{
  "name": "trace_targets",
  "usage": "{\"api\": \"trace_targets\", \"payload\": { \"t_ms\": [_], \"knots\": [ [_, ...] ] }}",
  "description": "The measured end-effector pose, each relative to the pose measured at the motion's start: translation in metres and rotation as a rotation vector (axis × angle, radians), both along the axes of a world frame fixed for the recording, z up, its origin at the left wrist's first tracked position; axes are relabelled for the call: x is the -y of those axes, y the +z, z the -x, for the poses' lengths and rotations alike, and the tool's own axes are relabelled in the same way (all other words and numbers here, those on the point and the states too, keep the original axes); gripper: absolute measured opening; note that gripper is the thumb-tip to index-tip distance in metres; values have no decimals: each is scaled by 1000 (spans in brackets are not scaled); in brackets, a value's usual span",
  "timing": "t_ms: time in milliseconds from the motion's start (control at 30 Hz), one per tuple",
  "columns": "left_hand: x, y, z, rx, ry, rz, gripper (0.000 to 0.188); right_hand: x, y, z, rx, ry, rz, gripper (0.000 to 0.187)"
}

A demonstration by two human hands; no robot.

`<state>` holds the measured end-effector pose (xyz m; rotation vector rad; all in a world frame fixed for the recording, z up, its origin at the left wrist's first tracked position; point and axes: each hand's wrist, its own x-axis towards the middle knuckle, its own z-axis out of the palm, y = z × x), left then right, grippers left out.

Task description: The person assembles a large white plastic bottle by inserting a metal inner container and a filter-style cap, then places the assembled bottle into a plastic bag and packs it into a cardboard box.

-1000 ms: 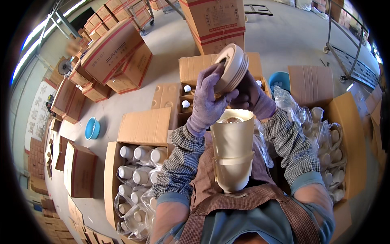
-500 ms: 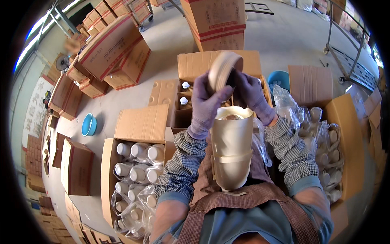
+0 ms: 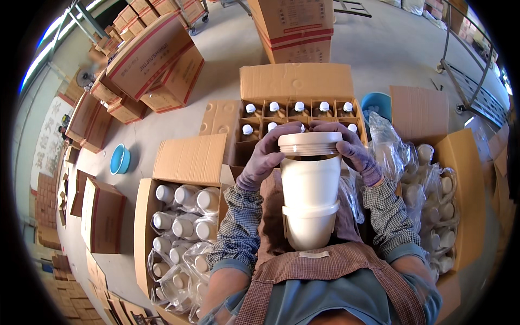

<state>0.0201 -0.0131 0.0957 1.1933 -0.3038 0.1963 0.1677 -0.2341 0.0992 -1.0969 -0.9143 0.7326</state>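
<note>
Head cam: both hands on the lid, right over the pot

So the cream lid (image 3: 310, 138) sits level just above the mouth of the pot (image 3: 310, 187), threads showing, dark gap underneath at the front. Pot's standing pretty much upright at the lap, against the brown apron (image 3: 317, 262).

Left hand (image 3: 264, 157), in a purplish glove, pinches the lid from the left, fingers curled along the back edge, thumb low at the front. Right hand (image 3: 355, 154), same kind of glove, pinches the other side, thumb on the rim.

Straight ahead there's an open box (image 3: 295, 76) of white-capped bottles (image 3: 299, 108) in dividers. Box on the left (image 3: 189, 157) has bagged white jars (image 3: 184, 227), and the right box (image 3: 468, 195) has more in plastic. Blue tub (image 3: 374, 100) behind that one.
</note>
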Motion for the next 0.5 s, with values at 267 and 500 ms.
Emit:
{"api": "trace_targets", "payload": {
  "t_ms": [267,500],
  "knots": [
    [1,-10,-6,78,156,-131,59,1,0,-9,38,43,-33,57],
    [6,-25,-14,220,185,-119,57,1,-5,-6,117,40,-95,52]
  ]
}}
